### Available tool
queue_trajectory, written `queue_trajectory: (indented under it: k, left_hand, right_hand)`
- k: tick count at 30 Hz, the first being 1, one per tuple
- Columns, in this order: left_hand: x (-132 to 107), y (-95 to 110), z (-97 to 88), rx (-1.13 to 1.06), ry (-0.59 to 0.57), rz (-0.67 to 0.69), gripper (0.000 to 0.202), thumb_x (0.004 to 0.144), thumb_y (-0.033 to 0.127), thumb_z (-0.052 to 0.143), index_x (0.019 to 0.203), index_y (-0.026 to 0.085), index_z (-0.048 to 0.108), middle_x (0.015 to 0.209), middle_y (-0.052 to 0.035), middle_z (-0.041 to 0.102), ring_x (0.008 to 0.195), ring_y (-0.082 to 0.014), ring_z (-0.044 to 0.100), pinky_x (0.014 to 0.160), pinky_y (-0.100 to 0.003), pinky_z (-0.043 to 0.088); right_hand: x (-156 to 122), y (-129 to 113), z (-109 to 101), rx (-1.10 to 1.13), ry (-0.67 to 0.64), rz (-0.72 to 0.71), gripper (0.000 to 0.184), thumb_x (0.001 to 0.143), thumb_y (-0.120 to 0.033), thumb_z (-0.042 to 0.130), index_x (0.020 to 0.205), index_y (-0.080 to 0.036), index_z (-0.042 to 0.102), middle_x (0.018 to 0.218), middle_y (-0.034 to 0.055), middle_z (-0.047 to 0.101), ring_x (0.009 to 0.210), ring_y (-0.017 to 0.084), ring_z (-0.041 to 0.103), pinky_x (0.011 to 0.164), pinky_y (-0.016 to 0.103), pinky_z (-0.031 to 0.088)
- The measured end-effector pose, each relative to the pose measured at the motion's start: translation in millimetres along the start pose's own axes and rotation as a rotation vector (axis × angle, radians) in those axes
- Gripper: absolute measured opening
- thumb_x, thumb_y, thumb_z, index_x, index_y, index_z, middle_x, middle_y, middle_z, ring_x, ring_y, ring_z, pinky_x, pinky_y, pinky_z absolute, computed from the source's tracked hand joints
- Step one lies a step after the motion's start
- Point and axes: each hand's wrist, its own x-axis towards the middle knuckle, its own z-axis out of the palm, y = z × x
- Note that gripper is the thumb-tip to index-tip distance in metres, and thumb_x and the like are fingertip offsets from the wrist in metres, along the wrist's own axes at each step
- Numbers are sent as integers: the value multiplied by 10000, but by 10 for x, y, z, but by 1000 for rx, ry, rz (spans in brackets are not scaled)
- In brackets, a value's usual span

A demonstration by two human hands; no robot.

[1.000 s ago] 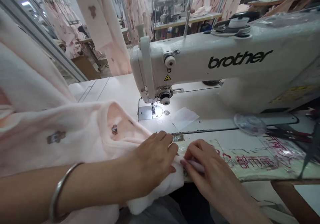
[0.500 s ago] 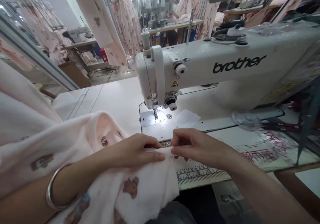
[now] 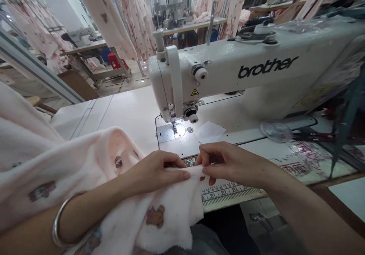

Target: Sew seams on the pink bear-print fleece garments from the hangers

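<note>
A pale pink fleece fabric (image 3: 168,198) with printed bears drapes from the left over the table's front edge. My left hand (image 3: 156,171) pinches its upper edge between thumb and fingers. At the fabric's right corner, my right hand (image 3: 219,162) grips the same edge with thumb and forefinger, its other fingers curled. Both hands are just in front of the sewing machine (image 3: 228,72). The lit presser foot (image 3: 175,127) stands behind them, apart from the fabric. Part of the fabric is hidden under my left forearm.
A printed ruler strip (image 3: 228,194) runs along the table's front edge. A white scrap (image 3: 211,132) lies right of the needle plate. Farther right are a clear plastic disc (image 3: 276,131) and red-handled scissors (image 3: 316,136). A person works behind, among hanging pink garments (image 3: 139,23).
The camera view has shifted slightly. My right hand has moved a little right along the fabric's edge, away from my left hand. Both keep hold of the fabric.
</note>
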Motion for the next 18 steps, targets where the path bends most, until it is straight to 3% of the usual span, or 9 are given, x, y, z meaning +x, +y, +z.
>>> queue_trajectory:
  k: [5,9,15,18]
  left_hand:
    - [33,12,67,-57,60,-50,215,787,357,610,836,156,668,774,-1,625,716,-117,516,602,-208,364]
    - [-2,85,103,4,135,-20,169,773,306,605,816,160,676,783,1,651,744,-132,549,645,-221,394]
    - [-66,105,147,57,223,26,137,768,293,614,802,179,684,779,18,665,749,-128,562,657,-213,399]
    - [-24,55,102,2,184,2,191,785,343,608,834,177,689,821,-3,679,787,-144,581,670,-220,409]
  right_hand:
    - [-77,-27,-22,-214,64,-60,44,799,-179,571,813,-212,545,922,-25,622,871,150,590,718,247,460]
    - [-164,-159,-36,-347,103,-48,191,831,-347,627,1008,-289,583,1053,-54,611,954,142,559,745,222,416]
    - [-127,-123,100,-309,125,65,111,841,-323,575,816,-232,634,696,-47,595,655,107,533,543,215,340]
    - [-46,-43,112,-209,139,123,160,843,-339,560,786,-198,609,668,-27,601,630,109,546,537,206,370]
